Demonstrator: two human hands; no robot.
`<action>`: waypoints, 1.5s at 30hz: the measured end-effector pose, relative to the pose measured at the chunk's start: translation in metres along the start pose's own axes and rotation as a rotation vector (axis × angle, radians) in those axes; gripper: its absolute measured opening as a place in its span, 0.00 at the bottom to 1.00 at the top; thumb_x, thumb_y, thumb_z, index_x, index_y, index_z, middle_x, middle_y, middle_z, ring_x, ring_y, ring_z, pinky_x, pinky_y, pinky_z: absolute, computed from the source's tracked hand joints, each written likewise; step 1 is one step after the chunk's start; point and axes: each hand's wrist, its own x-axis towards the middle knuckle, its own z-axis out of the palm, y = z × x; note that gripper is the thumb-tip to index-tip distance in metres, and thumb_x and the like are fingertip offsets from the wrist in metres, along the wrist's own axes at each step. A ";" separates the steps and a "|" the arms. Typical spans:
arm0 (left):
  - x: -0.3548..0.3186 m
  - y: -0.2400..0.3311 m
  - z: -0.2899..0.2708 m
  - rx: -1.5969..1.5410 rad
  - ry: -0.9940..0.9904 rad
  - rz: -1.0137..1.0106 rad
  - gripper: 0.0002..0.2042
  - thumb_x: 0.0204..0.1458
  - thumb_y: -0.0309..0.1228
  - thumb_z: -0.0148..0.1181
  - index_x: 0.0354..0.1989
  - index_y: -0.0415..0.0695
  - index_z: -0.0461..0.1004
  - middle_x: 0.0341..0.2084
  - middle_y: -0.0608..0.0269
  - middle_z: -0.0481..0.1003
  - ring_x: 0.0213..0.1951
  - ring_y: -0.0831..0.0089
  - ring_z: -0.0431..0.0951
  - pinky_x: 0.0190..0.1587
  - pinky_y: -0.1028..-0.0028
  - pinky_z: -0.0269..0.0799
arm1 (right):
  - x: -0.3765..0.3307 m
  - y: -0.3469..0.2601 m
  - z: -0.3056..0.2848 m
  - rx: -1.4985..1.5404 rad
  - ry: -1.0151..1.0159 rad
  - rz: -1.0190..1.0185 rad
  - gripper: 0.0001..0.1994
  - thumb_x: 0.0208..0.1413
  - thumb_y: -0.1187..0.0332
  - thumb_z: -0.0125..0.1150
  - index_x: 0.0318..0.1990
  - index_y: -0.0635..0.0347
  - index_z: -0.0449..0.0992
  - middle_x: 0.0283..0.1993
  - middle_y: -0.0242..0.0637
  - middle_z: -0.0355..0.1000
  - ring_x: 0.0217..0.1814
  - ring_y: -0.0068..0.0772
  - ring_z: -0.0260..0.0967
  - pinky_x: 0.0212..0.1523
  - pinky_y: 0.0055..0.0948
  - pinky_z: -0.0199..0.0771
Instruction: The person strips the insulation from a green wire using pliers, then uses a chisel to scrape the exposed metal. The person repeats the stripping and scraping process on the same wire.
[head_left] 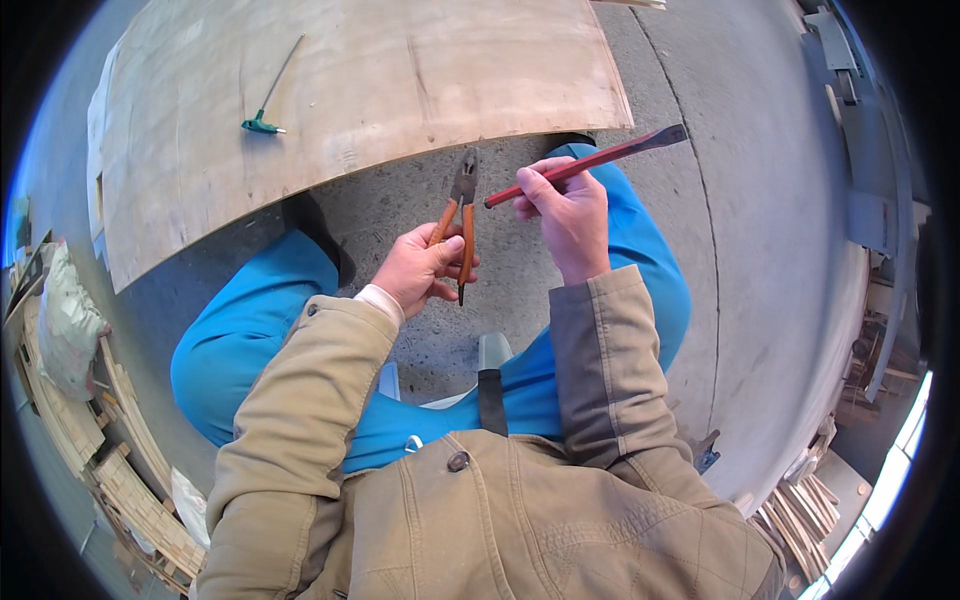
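My left hand (412, 266) is closed around the orange handles of a pair of pliers (466, 192). Their dark metal jaws point up and away from me, near the edge of a plywood sheet (480, 70). In my right hand (574, 222) is a red flat-ended bar, like a chisel (612, 154), pinched between thumb and fingers. Its dark flattened tip points to the upper right, and its other end sits close to the pliers without touching them. A hex key with a green T-shaped handle (262, 126) lies on the plywood at the left.
My knees in blue trousers (255, 330) flank the grey concrete floor (510, 245) below the plywood edge. Wood strips (140, 500) and a white sack (70, 325) are piled at the left. More wood pieces (805, 515) lie at the lower right, and metal equipment (872, 220) stands along the right side.
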 end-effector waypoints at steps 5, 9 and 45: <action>0.012 -0.008 0.013 -0.064 0.077 0.053 0.12 0.71 0.38 0.56 0.56 0.46 0.72 0.41 0.58 0.83 0.40 0.69 0.86 0.28 0.72 0.83 | -0.003 0.000 -0.007 -0.007 0.015 0.002 0.06 0.65 0.71 0.68 0.41 0.64 0.78 0.33 0.34 0.78 0.30 0.23 0.77 0.32 0.24 0.80; 0.016 -0.011 0.021 -0.094 0.108 0.073 0.11 0.72 0.39 0.55 0.54 0.48 0.72 0.42 0.59 0.82 0.41 0.70 0.85 0.29 0.71 0.83 | -0.004 -0.001 -0.010 -0.009 0.009 0.006 0.06 0.65 0.70 0.69 0.41 0.63 0.78 0.33 0.34 0.78 0.30 0.23 0.77 0.32 0.23 0.81; 0.046 -0.020 0.077 -0.405 0.208 0.080 0.15 0.74 0.42 0.50 0.53 0.42 0.71 0.42 0.57 0.80 0.40 0.67 0.84 0.37 0.67 0.84 | -0.007 -0.005 -0.026 0.008 0.033 -0.022 0.07 0.65 0.70 0.69 0.41 0.65 0.78 0.34 0.35 0.78 0.31 0.23 0.77 0.31 0.24 0.81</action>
